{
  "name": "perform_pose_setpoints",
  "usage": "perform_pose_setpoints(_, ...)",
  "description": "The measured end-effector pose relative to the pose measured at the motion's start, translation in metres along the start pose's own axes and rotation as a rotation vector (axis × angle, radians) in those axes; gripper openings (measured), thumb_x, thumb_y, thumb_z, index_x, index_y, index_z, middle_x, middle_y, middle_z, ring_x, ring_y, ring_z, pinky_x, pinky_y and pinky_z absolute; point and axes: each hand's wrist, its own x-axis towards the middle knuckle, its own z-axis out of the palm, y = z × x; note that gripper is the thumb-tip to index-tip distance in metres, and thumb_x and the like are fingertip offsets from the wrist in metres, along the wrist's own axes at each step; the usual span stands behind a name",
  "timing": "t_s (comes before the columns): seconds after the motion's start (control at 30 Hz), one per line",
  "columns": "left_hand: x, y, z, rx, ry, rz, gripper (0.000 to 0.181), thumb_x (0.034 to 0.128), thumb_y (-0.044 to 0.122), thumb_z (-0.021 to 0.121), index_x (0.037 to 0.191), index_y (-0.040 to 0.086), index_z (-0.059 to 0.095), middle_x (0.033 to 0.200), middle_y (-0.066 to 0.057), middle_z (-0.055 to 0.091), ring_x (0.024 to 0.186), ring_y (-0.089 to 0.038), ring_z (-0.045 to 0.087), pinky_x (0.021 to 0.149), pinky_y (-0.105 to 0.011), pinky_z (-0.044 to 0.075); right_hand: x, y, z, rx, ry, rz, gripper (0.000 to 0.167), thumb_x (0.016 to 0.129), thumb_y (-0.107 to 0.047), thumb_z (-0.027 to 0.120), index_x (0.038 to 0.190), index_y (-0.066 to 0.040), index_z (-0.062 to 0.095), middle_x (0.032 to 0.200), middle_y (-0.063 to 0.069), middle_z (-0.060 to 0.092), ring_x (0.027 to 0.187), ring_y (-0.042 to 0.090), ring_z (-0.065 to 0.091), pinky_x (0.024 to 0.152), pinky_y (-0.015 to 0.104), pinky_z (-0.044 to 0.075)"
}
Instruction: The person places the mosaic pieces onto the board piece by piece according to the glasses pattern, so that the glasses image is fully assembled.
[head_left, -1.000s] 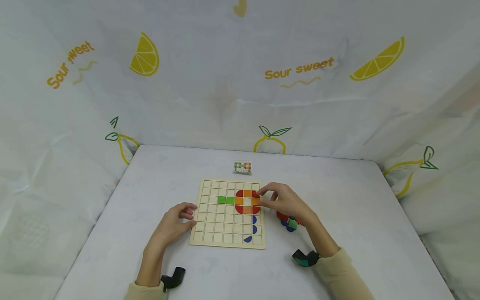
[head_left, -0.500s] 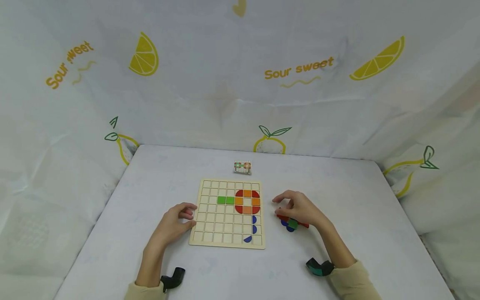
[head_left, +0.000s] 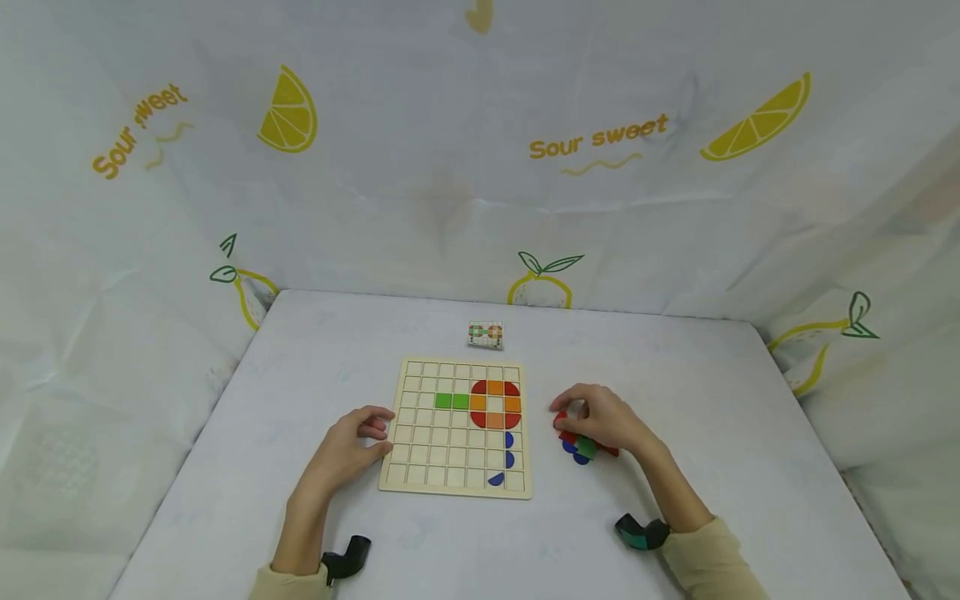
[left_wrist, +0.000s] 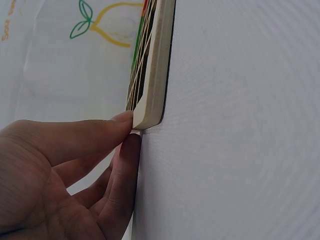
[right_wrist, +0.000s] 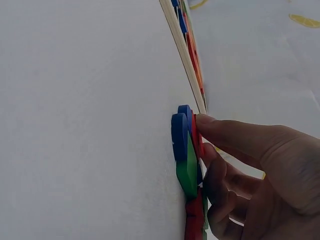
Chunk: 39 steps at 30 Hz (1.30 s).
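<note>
A wooden grid board (head_left: 431,458) lies on the table, with red, orange, green and blue pieces on it. My left hand (head_left: 345,450) rests its thumb and a fingertip against the board's left edge; the left wrist view shows the thumb tip (left_wrist: 125,120) touching that edge. To the right of the board, my right hand (head_left: 607,417) pinches a red piece (head_left: 560,420) between thumb and index finger. It is at a small heap with blue pieces (head_left: 581,458), a green piece (head_left: 587,448) and more red ones, partly hidden under the hand.
Behind the board lies a small pattern card (head_left: 485,334) showing a coloured grid design. A white cloth with printed lemons (head_left: 540,287) hangs behind the table. Black wrist devices (head_left: 348,557) sit at both forearms.
My right hand has moved from the board's right edge over to the heap and now has finger and thumb on a red piece. The left hand has stayed in place.
</note>
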Motion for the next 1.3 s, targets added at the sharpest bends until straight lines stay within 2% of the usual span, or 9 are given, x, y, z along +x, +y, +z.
perform_pose_setpoints(0.17,0.0,0.0,0.0,-0.005,0.0,-0.005,0.041,0.0896,0.0,0.083,0.129,0.005,0.072,0.113,-0.01,0.073,0.103,-0.02,0.074,0.092,-0.038,0.055,0.008,0.005,-0.003,-0.01,0.017,0.004,0.023,0.095,-0.026,0.085,0.113,-0.012,0.081,0.103,0.003,0.076,0.074,0.013,0.058,0.064,0.022,0.052)
perform_pose_setpoints(0.4,0.0,-0.002,0.0,-0.004,0.003,0.002,0.04,0.0894,0.0,0.083,0.128,0.005,0.072,0.113,-0.01,0.073,0.102,-0.019,0.074,0.091,-0.036,0.055,0.015,0.014,-0.011,0.061,-0.067,0.033,0.033,0.089,-0.026,0.09,0.117,-0.011,0.081,0.105,0.005,0.075,0.071,0.016,0.06,0.062,0.023,0.055)
perform_pose_setpoints(0.57,0.0,-0.002,0.001,-0.003,0.002,0.007,0.041,0.0893,0.0,0.083,0.128,0.004,0.072,0.113,-0.01,0.072,0.102,-0.019,0.074,0.091,-0.035,0.055,0.016,0.019,-0.016,0.06,-0.096,0.017,0.031,0.089,-0.025,0.091,0.116,-0.013,0.082,0.108,0.005,0.078,0.071,0.015,0.058,0.061,0.023,0.052)
perform_pose_setpoints(1.07,0.0,0.001,0.0,-0.016,0.002,-0.007,0.04,0.0898,0.0,0.082,0.129,0.004,0.072,0.113,-0.011,0.073,0.103,-0.02,0.073,0.092,-0.038,0.055,0.017,0.017,-0.013,0.053,-0.072,0.006,0.03,0.089,-0.028,0.091,0.112,-0.012,0.081,0.092,0.001,0.07,0.069,0.016,0.057,0.058,0.022,0.049)
perform_pose_setpoints(1.3,-0.001,0.002,0.0,-0.02,0.0,-0.006,0.04,0.0896,0.0,0.082,0.129,0.003,0.072,0.114,-0.011,0.072,0.104,-0.021,0.073,0.091,-0.038,0.055,0.021,0.01,-0.015,0.087,-0.036,-0.006,0.031,0.092,-0.027,0.088,0.119,-0.013,0.079,0.104,0.007,0.071,0.067,0.017,0.059,0.056,0.025,0.052)
